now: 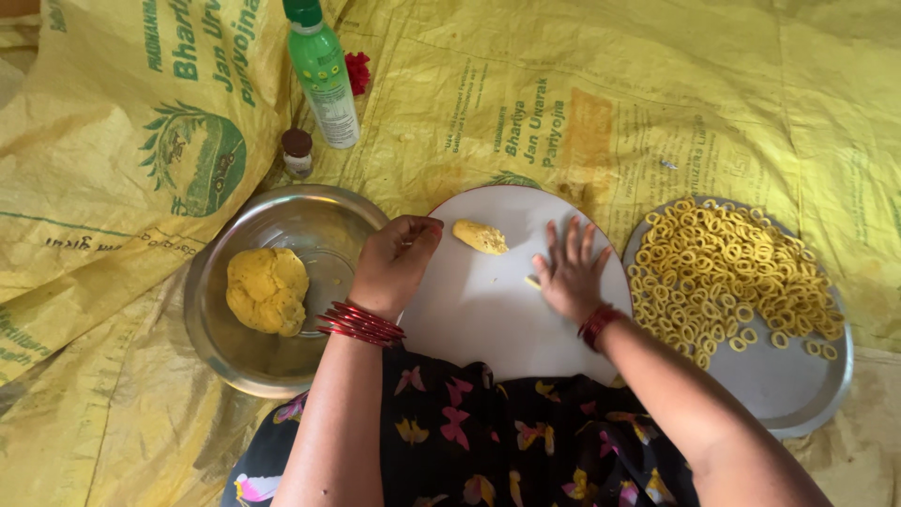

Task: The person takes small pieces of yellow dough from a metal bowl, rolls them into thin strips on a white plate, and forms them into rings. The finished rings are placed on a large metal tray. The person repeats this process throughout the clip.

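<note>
Resting flat and open on the white board (488, 310), the right hand (569, 274) is seen; the left hand (392, 263) is curled shut at its edge, near a dough lump (480, 237).

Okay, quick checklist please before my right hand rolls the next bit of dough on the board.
1. Right hand flat on the round white board, small dough piece at its fingers: ok.
2. Spare dough lump on the board within reach: ok.
3. Left hand loosely closed; holding dough: cannot tell.
4. Dough ball in the steel bowl: ok.
5. Room on the tray beside the dough rings: ok.
</note>
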